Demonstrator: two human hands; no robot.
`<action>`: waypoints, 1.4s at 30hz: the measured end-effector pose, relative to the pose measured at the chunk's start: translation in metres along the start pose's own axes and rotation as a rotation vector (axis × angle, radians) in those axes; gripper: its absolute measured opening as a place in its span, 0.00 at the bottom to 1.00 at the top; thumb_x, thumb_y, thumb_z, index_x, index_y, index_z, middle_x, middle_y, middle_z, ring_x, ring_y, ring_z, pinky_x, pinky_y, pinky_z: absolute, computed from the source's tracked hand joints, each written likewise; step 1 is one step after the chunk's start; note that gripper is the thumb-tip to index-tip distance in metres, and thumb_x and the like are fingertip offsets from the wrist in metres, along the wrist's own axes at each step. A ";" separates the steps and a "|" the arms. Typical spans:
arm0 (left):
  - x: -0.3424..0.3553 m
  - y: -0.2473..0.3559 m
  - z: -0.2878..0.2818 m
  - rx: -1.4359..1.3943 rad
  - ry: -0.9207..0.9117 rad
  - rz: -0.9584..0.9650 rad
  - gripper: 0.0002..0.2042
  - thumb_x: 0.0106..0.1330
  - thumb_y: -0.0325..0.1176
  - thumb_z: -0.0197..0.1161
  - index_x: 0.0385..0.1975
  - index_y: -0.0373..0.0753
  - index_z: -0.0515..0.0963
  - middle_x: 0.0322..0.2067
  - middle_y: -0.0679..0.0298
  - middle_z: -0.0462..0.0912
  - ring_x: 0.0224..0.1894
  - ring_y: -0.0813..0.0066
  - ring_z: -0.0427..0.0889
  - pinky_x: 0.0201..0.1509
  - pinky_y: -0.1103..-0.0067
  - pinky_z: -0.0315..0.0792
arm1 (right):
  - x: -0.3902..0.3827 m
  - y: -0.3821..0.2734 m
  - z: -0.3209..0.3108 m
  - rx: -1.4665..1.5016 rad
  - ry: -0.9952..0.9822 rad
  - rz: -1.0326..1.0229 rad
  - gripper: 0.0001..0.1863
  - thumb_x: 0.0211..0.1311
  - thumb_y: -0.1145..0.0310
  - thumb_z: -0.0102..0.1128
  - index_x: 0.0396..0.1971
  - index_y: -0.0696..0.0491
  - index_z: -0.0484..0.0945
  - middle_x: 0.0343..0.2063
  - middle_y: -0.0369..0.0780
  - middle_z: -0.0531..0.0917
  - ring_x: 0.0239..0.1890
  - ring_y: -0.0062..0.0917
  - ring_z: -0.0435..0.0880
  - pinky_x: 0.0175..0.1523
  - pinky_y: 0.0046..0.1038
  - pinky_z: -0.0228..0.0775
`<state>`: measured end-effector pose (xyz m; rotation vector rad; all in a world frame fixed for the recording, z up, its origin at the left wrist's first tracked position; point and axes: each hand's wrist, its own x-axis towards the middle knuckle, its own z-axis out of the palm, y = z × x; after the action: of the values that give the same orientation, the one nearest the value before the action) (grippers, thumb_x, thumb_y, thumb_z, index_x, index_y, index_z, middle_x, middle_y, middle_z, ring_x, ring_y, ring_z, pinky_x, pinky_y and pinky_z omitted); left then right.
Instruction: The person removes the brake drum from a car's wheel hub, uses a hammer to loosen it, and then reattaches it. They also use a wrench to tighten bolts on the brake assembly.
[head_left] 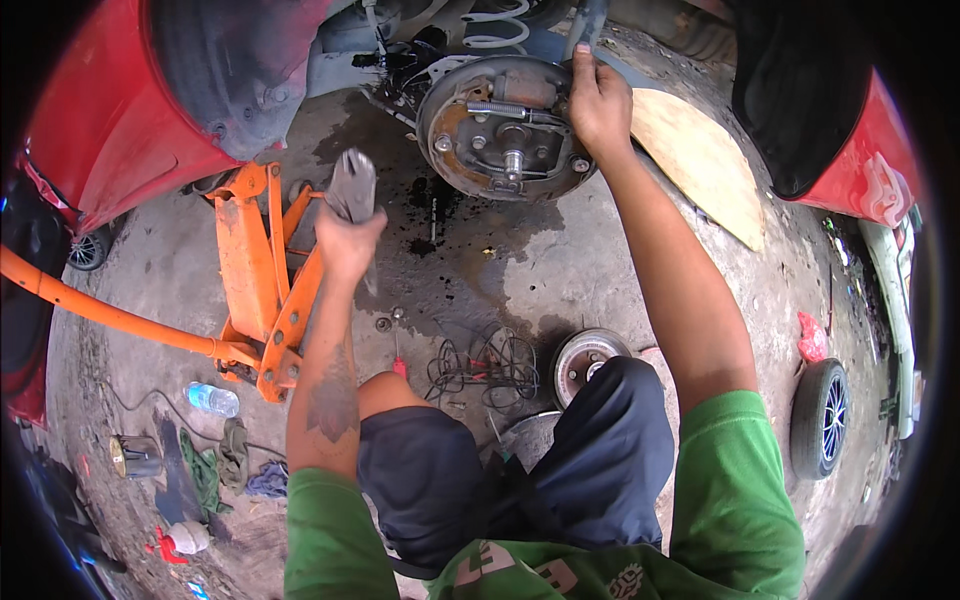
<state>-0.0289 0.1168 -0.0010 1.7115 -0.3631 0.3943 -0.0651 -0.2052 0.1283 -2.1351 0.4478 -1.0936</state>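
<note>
My left hand (345,240) is closed round a grey metal tool (350,183), perhaps pliers, held up beside the orange floor jack (245,275). My right hand (600,105) is closed at the upper right edge of an exposed drum brake assembly (500,135), its thumb lying up along a grey upright tube (588,22); my fingers are partly hidden behind. The brake assembly shows rusty shoes, springs and a central spindle, with a white coil spring (495,22) above it and dark wet stains on the concrete below.
Red car bodywork (110,110) flanks both sides. A tan board (700,160) lies behind my right arm. Near my knees are a removed drum (570,355) and tangled cables (480,365). A wheel (818,418) is at the right; a bottle (212,400), rags (205,470) and a can (135,455) lie left.
</note>
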 end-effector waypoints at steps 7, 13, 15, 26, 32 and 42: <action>0.064 0.053 0.034 0.531 0.083 0.180 0.24 0.47 0.29 0.71 0.44 0.29 0.71 0.36 0.42 0.84 0.43 0.46 0.85 0.49 0.65 0.77 | 0.009 0.004 0.000 0.329 0.059 -0.025 0.35 0.72 0.42 0.44 0.28 0.61 0.84 0.23 0.50 0.83 0.31 0.42 0.83 0.43 0.39 0.71; 0.068 0.066 0.041 0.588 0.029 0.184 0.26 0.45 0.30 0.71 0.45 0.27 0.71 0.37 0.39 0.83 0.43 0.41 0.83 0.49 0.61 0.77 | 0.013 0.013 0.005 0.394 0.080 -0.019 0.35 0.73 0.43 0.43 0.29 0.61 0.86 0.19 0.46 0.82 0.27 0.35 0.81 0.41 0.36 0.71; 0.068 0.063 0.041 0.562 0.075 0.195 0.26 0.47 0.31 0.70 0.47 0.27 0.70 0.37 0.39 0.83 0.43 0.40 0.82 0.49 0.60 0.77 | 0.013 0.013 0.006 0.401 0.092 -0.030 0.34 0.73 0.43 0.43 0.29 0.60 0.86 0.19 0.46 0.82 0.27 0.34 0.81 0.41 0.36 0.71; 0.039 0.040 0.063 0.143 0.287 0.061 0.25 0.45 0.26 0.72 0.43 0.22 0.72 0.40 0.44 0.83 0.45 0.58 0.84 0.52 0.69 0.74 | 0.016 0.018 0.005 0.470 0.016 0.015 0.34 0.74 0.44 0.42 0.31 0.59 0.87 0.19 0.42 0.81 0.28 0.30 0.80 0.41 0.33 0.70; 0.037 0.030 0.075 0.206 0.164 0.048 0.27 0.45 0.26 0.72 0.47 0.23 0.71 0.40 0.45 0.83 0.45 0.57 0.84 0.54 0.70 0.73 | 0.015 0.017 0.003 0.412 0.023 0.008 0.32 0.76 0.49 0.44 0.29 0.63 0.84 0.25 0.40 0.85 0.29 0.22 0.77 0.42 0.27 0.69; 0.035 0.023 0.068 0.249 0.209 0.088 0.25 0.45 0.26 0.72 0.43 0.23 0.72 0.36 0.48 0.84 0.39 0.61 0.85 0.46 0.71 0.76 | 0.018 0.021 0.006 0.604 0.003 0.000 0.31 0.76 0.50 0.44 0.28 0.63 0.83 0.25 0.40 0.85 0.29 0.22 0.78 0.43 0.26 0.70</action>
<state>-0.0040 0.0455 0.0241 1.8782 -0.2446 0.7010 -0.0501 -0.2275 0.1216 -1.5988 0.0931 -1.0658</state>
